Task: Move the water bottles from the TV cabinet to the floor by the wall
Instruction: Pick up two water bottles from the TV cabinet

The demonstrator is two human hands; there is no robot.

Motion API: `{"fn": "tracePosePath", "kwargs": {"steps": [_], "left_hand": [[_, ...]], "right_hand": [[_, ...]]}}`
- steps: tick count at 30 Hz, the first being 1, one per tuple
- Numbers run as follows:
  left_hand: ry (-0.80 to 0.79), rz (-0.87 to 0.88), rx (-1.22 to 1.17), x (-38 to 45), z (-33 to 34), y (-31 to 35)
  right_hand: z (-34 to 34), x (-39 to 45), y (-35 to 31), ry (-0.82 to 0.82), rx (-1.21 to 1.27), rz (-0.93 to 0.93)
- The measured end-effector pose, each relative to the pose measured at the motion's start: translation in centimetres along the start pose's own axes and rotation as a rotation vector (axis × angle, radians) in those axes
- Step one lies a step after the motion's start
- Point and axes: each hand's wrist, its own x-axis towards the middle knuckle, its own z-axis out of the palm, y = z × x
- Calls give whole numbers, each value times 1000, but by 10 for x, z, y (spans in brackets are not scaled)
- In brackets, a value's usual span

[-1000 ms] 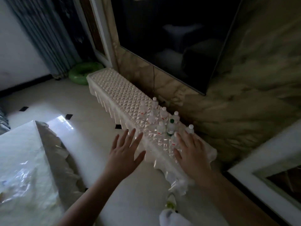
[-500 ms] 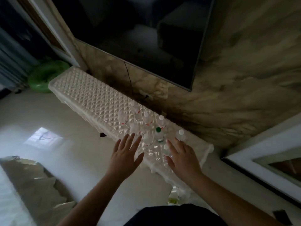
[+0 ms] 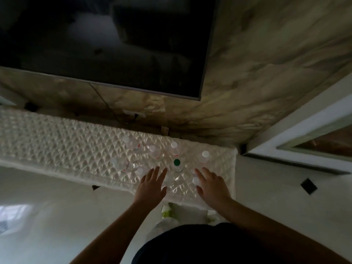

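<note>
Several clear water bottles stand upright on the right part of the TV cabinet (image 3: 57, 145), which is covered in white quilted wrap. Most have white caps, such as the far-right white-capped bottle (image 3: 205, 155); one green-capped bottle (image 3: 177, 162) stands in the middle. My left hand (image 3: 152, 185) hovers flat with fingers spread just left of the green-capped bottle. My right hand (image 3: 211, 185) is spread over the cabinet's front right, its fingers beside another white-capped bottle (image 3: 195, 181). Neither hand holds anything.
A dark TV screen (image 3: 106, 44) hangs on the marble wall (image 3: 266, 63) above the cabinet. Pale tiled floor (image 3: 47, 216) lies in front. A white door frame (image 3: 304, 134) is at the right. A white and green bag (image 3: 177, 212) lies on the floor under the cabinet's front edge.
The view has swung to face the cabinet squarely and from closer above. Both hands have advanced over the cabinet towards the bottles, staying spread and holding nothing.
</note>
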Motion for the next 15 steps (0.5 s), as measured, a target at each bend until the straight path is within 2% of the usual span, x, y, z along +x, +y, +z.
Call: {"fn": "tracePosePath", "kwargs": {"steps": [5,8,11,15], "left_hand": [[-184,137,92,41,12,-18],[-290,162,146,60,20,-18],[-390,188,188,75,33,-22],[-433,243,209,81,41,-21]], "right_hand": [[26,27,-14,-86,75,169],[39,45,-15,-158,104,242],[51,59,-16,-264,109,258],[66,71,-21,-354,132,280]]}}
